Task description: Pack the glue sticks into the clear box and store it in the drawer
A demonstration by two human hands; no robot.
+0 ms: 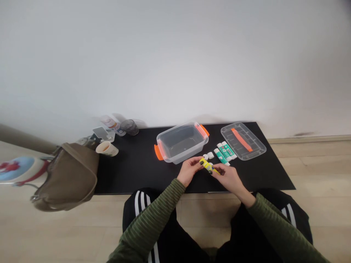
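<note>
At the black bench (131,175), the left hand (189,170) and right hand (229,179) both held a narrow grip on a yellow glue stick (208,166), which was raised between them above the bench. Its long axis slanted down from left to right, with each end at a hand and neither hand clearly nearer

Nothing legible, printed labels on yellow glue stick (207,166), green glue sticks (223,152), too small to read
</note>
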